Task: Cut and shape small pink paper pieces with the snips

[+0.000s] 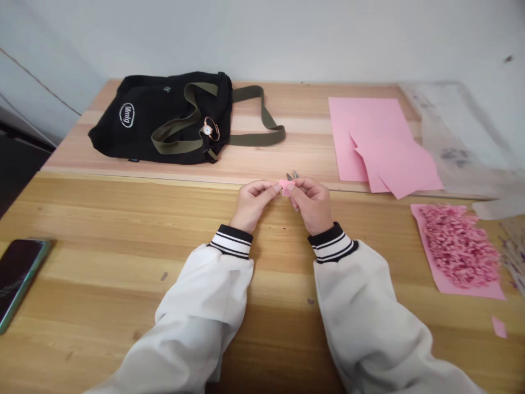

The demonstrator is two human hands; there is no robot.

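A small piece of pink paper (284,184) with a fringed lower edge is between my two hands, over the middle of the table. My left hand (253,205) pinches its left side between thumb and forefinger. On its right side, my right hand (315,207) grips it in the same way, fingers curled. Two pointed metal tips (296,174), like scissor blades, stick out just beyond my right fingers. The rest of that tool is hidden, and I cannot tell whether the hand holds it.
A black bag (176,109) with olive straps lies back left, a wristwatch (208,130) on it. Pink sheets (369,126) lie back right beside clear plastic (463,148). Curled pink paper bits (461,246) are heaped on a sheet at right. A phone (20,273) rests far left.
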